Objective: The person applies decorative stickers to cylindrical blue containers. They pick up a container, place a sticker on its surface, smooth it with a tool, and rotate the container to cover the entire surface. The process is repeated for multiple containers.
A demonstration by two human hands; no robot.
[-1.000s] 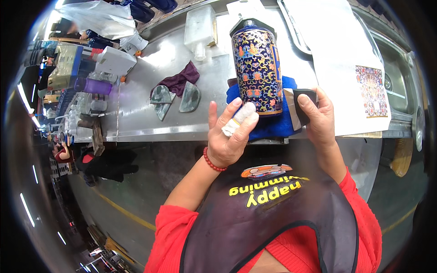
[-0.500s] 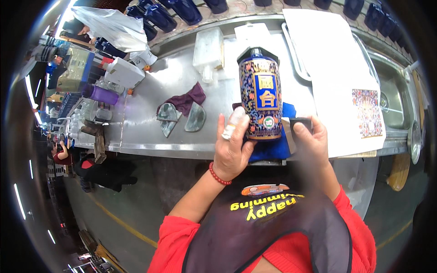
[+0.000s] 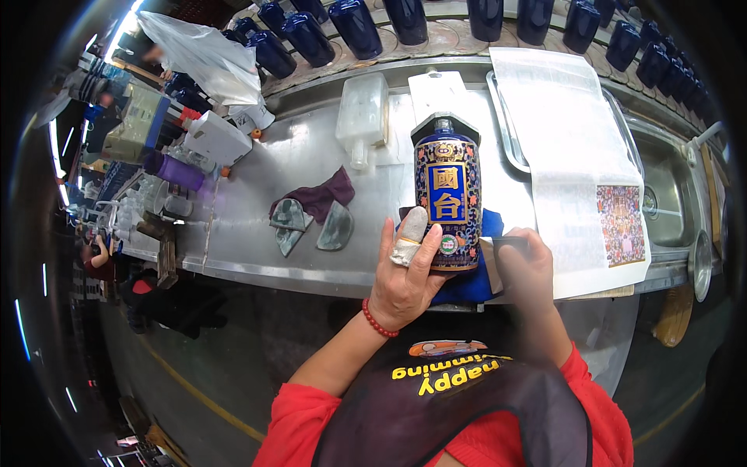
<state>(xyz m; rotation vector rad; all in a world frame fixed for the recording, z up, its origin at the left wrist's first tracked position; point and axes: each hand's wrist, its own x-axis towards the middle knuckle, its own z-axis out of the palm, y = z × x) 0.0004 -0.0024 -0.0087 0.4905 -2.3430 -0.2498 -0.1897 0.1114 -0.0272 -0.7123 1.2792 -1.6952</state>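
One bottle (image 3: 447,194) near bench (image 3: 241,233) front edge; left grip (image 3: 405,284) touches its lower side, closure unclear; right grip (image 3: 531,274) clamped on dark block (image 3: 510,247).

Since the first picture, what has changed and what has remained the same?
The patterned bottle turned leftward: its blue label panel, then at the right edge, now faces the camera. The view shifted too, showing more dark blue bottles at the top. No hold was visibly taken or released: the left hand touches the bottle, the right hand keeps the flat tool. The purple cloth and green pieces stayed put.
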